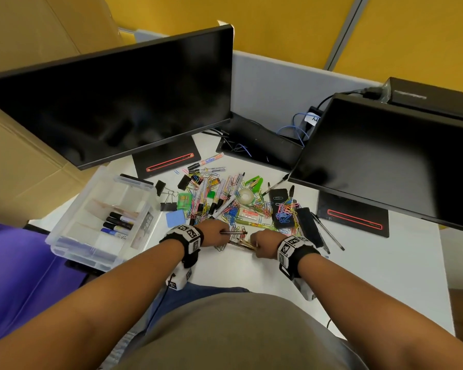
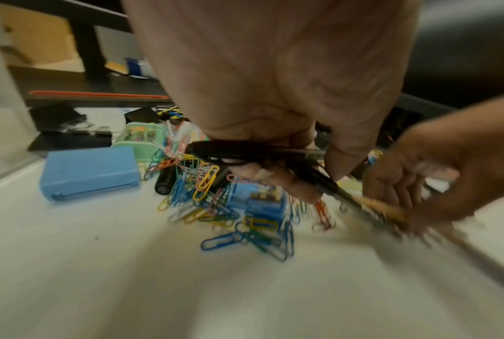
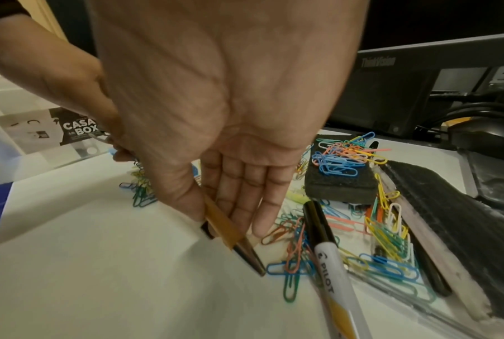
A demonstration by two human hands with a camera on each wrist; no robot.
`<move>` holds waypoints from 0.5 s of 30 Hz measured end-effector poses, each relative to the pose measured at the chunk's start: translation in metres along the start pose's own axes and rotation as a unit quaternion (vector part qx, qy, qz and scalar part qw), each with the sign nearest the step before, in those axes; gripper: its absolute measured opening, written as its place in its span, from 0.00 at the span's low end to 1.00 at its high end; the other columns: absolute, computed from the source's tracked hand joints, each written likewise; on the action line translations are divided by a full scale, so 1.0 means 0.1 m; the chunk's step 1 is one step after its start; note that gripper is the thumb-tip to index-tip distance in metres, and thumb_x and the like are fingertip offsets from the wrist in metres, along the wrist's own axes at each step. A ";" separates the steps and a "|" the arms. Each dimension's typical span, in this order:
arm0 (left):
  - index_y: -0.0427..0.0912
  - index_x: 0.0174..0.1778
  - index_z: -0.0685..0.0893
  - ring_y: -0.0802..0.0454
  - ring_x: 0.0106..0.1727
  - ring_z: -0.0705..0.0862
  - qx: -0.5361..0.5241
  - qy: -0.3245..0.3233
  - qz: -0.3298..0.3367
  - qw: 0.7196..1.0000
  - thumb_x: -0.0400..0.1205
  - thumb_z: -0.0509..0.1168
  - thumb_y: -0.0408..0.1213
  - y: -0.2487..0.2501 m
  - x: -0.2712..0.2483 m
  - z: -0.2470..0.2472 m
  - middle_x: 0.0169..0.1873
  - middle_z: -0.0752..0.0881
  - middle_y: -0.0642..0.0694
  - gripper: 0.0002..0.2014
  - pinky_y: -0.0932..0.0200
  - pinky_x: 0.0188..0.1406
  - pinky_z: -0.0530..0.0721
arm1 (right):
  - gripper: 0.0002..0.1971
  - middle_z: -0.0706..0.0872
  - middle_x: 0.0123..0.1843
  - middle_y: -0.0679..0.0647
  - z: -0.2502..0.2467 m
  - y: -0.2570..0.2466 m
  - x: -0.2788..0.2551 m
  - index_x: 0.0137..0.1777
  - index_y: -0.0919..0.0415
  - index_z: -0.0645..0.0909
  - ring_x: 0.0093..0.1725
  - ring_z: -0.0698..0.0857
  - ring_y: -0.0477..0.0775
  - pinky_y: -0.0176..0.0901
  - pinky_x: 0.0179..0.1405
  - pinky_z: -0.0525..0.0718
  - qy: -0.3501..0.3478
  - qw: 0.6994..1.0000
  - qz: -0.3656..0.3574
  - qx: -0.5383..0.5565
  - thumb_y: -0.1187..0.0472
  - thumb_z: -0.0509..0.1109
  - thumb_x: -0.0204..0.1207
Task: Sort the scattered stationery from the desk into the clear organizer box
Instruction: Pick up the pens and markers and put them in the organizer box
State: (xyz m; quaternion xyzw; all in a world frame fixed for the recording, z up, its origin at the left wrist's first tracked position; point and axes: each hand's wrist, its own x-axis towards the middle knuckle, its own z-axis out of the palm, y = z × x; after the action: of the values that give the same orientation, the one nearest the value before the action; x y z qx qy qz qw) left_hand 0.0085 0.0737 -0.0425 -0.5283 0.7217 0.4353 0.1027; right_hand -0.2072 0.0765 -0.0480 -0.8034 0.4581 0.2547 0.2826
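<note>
Clear organizer box (image 1: 72, 225), at nine o'clock on the bench (image 1: 372, 276): a few markers (image 1: 118, 222) filed in one compartment, the others apparently bare, so sorting looks barely begun. Stationery pile (image 1: 233, 204), at twelve o'clock of the hands: paper clips (image 1: 286, 212), binder clips (image 1: 169, 201), tape roll (image 1: 246, 195), black erasers (image 1: 280, 206) and more markers remain. Left hand (image 1: 214, 233) grips dark pens (image 2: 245, 152); right hand (image 1: 263, 243) pinches an amber pen (image 3: 224, 226) between thumb and straight fingers; tangled clips crowd both, and two monitors (image 1: 112, 97) overhang the far bench.
</note>
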 end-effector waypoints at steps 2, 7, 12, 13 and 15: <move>0.39 0.45 0.82 0.49 0.39 0.80 -0.065 0.033 -0.006 0.997 0.85 0.62 0.43 -0.01 -0.01 -0.06 0.39 0.84 0.42 0.11 0.56 0.41 0.77 | 0.14 0.85 0.59 0.58 -0.04 -0.01 0.03 0.59 0.59 0.83 0.59 0.83 0.62 0.44 0.49 0.79 0.009 1.000 -0.004 0.011 0.57 0.72 0.75; 0.34 0.50 0.83 0.49 0.36 0.78 -0.109 0.099 -0.019 0.989 0.86 0.62 0.43 -0.06 -0.04 -0.21 0.38 0.83 0.41 0.14 0.58 0.32 0.72 | 0.12 0.83 0.60 0.59 -0.19 -0.06 0.09 0.58 0.61 0.80 0.57 0.82 0.61 0.41 0.45 0.73 0.014 0.999 -0.012 0.028 0.59 0.71 0.76; 0.41 0.39 0.79 0.50 0.32 0.77 -0.119 0.184 -0.045 0.975 0.85 0.65 0.47 -0.18 -0.16 -0.44 0.32 0.79 0.44 0.14 0.59 0.30 0.70 | 0.09 0.82 0.52 0.60 -0.46 -0.18 0.14 0.49 0.57 0.72 0.46 0.76 0.55 0.41 0.41 0.71 0.036 0.998 -0.018 0.037 0.60 0.71 0.76; 0.43 0.37 0.78 0.50 0.33 0.77 -0.120 0.204 -0.050 0.970 0.84 0.65 0.48 -0.21 -0.19 -0.50 0.32 0.78 0.45 0.15 0.58 0.31 0.70 | 0.10 0.81 0.48 0.60 -0.53 -0.22 0.15 0.49 0.58 0.72 0.45 0.77 0.56 0.42 0.41 0.73 0.044 0.998 -0.019 0.036 0.60 0.71 0.76; 0.46 0.35 0.76 0.50 0.34 0.77 -0.120 0.225 -0.060 0.965 0.85 0.64 0.50 -0.28 -0.26 -0.61 0.32 0.79 0.46 0.15 0.58 0.31 0.71 | 0.11 0.78 0.45 0.57 -0.66 -0.33 0.22 0.49 0.59 0.71 0.44 0.78 0.57 0.44 0.40 0.75 0.052 0.998 -0.022 0.035 0.60 0.72 0.75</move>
State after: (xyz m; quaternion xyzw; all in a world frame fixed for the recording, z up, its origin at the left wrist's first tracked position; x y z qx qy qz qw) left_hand 0.0622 0.0449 -0.0049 -0.6636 0.6355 0.3818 -0.1000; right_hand -0.1584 0.0322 -0.0084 -0.8152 0.4628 0.1899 0.2920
